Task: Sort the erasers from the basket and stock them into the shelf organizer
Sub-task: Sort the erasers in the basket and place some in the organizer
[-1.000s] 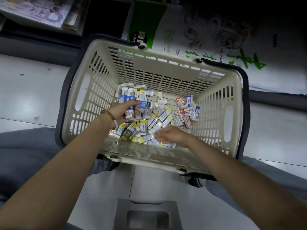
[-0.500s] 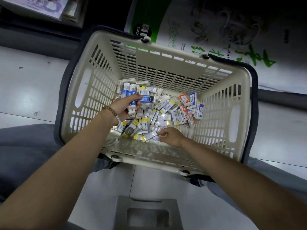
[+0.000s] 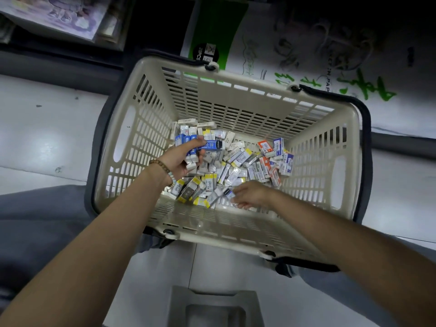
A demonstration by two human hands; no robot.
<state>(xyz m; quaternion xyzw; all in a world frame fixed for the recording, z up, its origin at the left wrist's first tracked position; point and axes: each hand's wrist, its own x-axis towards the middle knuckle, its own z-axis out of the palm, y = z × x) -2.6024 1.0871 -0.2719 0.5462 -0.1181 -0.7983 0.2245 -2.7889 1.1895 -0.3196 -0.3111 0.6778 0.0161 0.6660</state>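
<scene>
Inside the basket (image 3: 236,109), left hand (image 3: 179,159) grips blue erasers (image 3: 208,145); right hand (image 3: 252,193), fingers relaxed, touches loose erasers (image 3: 238,159).

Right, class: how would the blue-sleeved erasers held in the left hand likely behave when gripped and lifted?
Probably stiff: the blue-sleeved erasers jut past the fingers of the left hand without sagging. Likely light, since several sit in one grip. Their boxy shape should not roll, though the bundle might slip apart.

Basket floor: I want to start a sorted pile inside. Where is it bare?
Clearest: a small gap at the foot of the far wall of the basket, left of the orange-sleeved erasers. Elsewhere the eraser pile is crowded.
</scene>
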